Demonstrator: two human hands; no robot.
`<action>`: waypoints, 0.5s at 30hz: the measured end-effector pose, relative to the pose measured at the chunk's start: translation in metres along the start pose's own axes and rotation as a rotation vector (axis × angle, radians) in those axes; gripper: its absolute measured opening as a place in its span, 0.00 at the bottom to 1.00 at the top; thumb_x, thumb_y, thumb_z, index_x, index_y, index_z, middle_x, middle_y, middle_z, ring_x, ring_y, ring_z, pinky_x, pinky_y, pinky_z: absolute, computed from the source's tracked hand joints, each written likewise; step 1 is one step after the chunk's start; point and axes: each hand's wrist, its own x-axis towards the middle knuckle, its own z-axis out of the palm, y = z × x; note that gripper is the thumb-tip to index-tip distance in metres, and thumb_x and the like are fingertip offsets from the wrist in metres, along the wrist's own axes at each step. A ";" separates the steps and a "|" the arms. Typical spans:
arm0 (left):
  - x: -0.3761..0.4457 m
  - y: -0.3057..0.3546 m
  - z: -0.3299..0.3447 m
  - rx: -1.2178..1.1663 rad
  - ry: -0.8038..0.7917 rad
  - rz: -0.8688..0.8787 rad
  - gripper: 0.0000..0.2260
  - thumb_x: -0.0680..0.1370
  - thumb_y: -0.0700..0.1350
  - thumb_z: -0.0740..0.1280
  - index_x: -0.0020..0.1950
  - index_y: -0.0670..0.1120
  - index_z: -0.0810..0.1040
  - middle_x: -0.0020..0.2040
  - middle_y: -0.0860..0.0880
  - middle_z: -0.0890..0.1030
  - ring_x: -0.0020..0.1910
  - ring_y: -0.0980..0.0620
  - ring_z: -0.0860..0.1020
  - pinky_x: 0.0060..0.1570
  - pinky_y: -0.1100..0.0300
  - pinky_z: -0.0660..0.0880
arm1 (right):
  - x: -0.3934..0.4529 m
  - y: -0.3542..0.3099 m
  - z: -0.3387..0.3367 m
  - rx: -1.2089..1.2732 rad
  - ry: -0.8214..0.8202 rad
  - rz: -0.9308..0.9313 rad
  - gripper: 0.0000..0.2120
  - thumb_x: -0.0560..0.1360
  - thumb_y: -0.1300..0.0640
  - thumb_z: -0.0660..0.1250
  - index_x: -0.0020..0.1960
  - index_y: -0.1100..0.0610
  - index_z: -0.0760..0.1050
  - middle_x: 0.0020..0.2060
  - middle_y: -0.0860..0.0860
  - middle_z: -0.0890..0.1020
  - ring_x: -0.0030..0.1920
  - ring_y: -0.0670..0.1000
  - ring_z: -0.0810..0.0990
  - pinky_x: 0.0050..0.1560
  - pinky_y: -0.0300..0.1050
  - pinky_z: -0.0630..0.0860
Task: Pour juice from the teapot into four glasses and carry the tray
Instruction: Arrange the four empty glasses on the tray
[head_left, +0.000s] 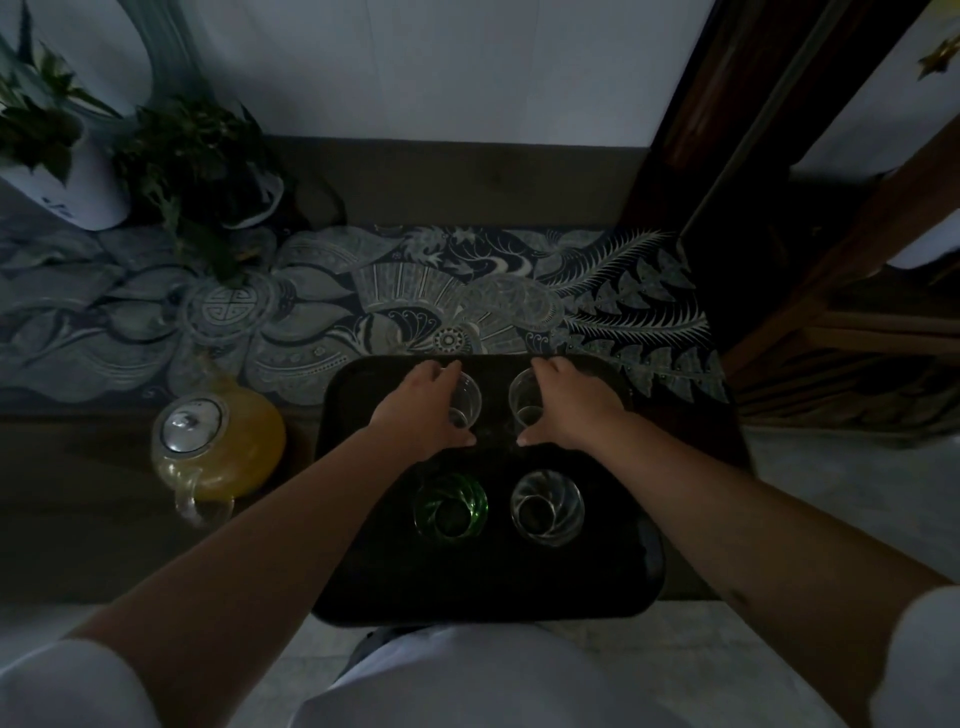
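Observation:
A black tray (613, 587) lies in front of me with several glasses on it. My left hand (421, 410) wraps around the far-left clear glass (466, 402). My right hand (569, 408) wraps around the far-right clear glass (524, 402). Both glasses stand upright on the tray. Closer to me stand a green swirl glass (451, 508) and a clear swirl glass (546, 506), both untouched and looking empty. A glass teapot (218, 447) full of orange-yellow juice, with a metal lid, sits left of the tray, its handle toward me.
A patterned blue-and-white cloth (363, 296) covers the surface beyond the tray. Two potted plants (171, 161) in white pots stand at the back left. Dark wooden furniture (810, 249) rises at the right. The scene is dim.

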 end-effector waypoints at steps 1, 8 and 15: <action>0.000 0.000 0.000 -0.008 -0.004 -0.010 0.51 0.66 0.60 0.77 0.80 0.50 0.51 0.79 0.45 0.57 0.76 0.44 0.61 0.71 0.45 0.67 | 0.000 0.000 0.000 0.010 0.007 0.004 0.55 0.62 0.39 0.76 0.77 0.55 0.50 0.76 0.55 0.57 0.72 0.60 0.66 0.63 0.57 0.71; 0.000 0.001 0.005 0.078 0.005 -0.026 0.52 0.68 0.62 0.75 0.80 0.46 0.47 0.81 0.44 0.50 0.80 0.44 0.43 0.75 0.37 0.47 | -0.003 -0.003 0.003 0.050 0.029 0.015 0.56 0.62 0.39 0.76 0.77 0.55 0.48 0.76 0.55 0.56 0.74 0.58 0.60 0.66 0.57 0.68; -0.009 0.000 0.003 0.080 0.023 -0.020 0.54 0.68 0.63 0.74 0.80 0.48 0.43 0.81 0.44 0.42 0.80 0.44 0.39 0.75 0.38 0.46 | -0.011 -0.004 0.006 0.034 0.014 0.026 0.58 0.60 0.33 0.73 0.77 0.46 0.41 0.79 0.52 0.48 0.77 0.60 0.50 0.69 0.64 0.64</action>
